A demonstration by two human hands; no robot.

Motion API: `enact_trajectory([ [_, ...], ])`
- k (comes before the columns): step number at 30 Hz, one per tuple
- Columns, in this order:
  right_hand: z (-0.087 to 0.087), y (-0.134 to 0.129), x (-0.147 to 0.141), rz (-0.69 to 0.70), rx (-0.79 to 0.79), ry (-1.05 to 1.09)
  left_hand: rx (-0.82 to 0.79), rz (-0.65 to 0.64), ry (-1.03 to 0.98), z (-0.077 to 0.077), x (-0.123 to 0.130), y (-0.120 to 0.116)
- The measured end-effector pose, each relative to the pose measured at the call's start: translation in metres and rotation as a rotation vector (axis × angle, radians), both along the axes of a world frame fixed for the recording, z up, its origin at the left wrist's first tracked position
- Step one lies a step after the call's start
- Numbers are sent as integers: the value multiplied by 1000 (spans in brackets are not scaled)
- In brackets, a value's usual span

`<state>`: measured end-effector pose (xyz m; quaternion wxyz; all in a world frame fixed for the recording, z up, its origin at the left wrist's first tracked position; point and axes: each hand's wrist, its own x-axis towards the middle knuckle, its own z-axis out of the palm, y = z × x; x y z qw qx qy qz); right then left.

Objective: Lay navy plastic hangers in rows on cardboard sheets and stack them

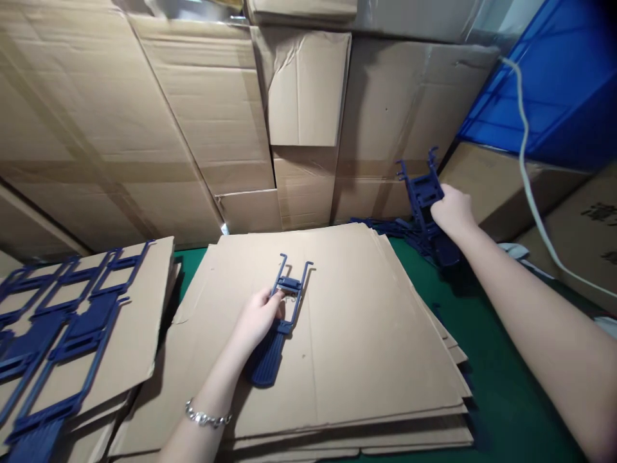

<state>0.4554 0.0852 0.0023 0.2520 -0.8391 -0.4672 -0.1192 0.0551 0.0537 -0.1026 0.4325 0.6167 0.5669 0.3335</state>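
Left hand (260,315) is wrapped round a blue frame (270,363) on the cardboard stack (366,347); a second frame (427,191) seems gripped by the blurry right hand (453,209). Light, stiff plastic, best held by side rails (299,296), skinny hooks (309,263) spared.

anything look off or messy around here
The cardboard stack is uneven, lower sheets jutting out at its near right corner. Past its far right corner, blue parts lie jumbled, unlike the rows at left. One carton behind looks creased.

cartons (207,109) at back; blue container (563,83) upper right; pale cable (525,161) before it; green surface (506,386) below
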Motion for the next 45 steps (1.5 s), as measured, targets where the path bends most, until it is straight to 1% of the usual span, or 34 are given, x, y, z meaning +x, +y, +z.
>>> enact_trajectory([
  [2,17,-14,-31,41,63,-29,0,1,-20,-2,-1,0],
  [3,20,-21,-51,71,70,-36,-1,1,-31,-3,-1,0],
  [4,19,-28,-72,103,47,-35,0,0,-39,-4,-1,1],
  [5,14,-34,-94,137,2,-32,2,0,-45,-4,-2,1],
  [7,-7,-45,-137,201,-150,0,13,-5,-45,-3,-2,1],
  [8,-20,-48,-158,223,-250,28,20,-10,-39,-1,-2,0],
  [9,-34,-51,-175,227,-304,55,27,-16,-29,1,-2,-1],
  [11,-60,-55,-203,223,-382,101,40,-33,-1,5,0,-5],
  [13,-76,-58,-218,195,-427,146,56,-60,34,11,0,-10],
  [15,-82,-60,-223,174,-454,179,77,-93,79,18,-2,-16],
  [17,-82,-61,-222,166,-478,201,114,-81,153,30,-10,-20],
  [19,-80,-61,-220,175,-510,218,184,8,258,48,-23,-24],
  [22,-78,-58,-218,221,-561,239,303,218,441,75,-41,-31],
  [23,-77,-57,-218,238,-574,243,318,251,547,80,-44,-34],
  [24,-77,-56,-218,250,-584,246,314,243,651,83,-45,-37],
  [25,-76,-56,-218,258,-592,248,295,196,741,84,-43,-39],
  [26,-76,-55,-218,263,-598,250,263,112,807,81,-39,-41],
  [27,-75,-55,-218,268,-602,253,226,8,838,77,-35,-42],
  [29,-73,-56,-217,278,-609,257,162,-172,826,68,-26,-45],
  [31,-72,-57,-215,292,-613,260,130,-280,832,61,-21,-47],
  [32,-72,-57,-214,299,-613,262,125,-301,840,60,-21,-48],
  [35,-72,-58,-212,317,-614,268,75,-308,875,61,-26,-48],
  [38,-72,-58,-211,331,-621,275,-14,-266,910,56,-32,-42],
  [40,-72,-58,-211,338,-624,280,-29,-198,936,50,-36,-33],
  [42,-71,-59,-211,345,-622,285,-5,-109,969,45,-44,-24],
  [45,-70,-60,-211,349,-612,291,64,-5,1010,45,-62,-13],
])
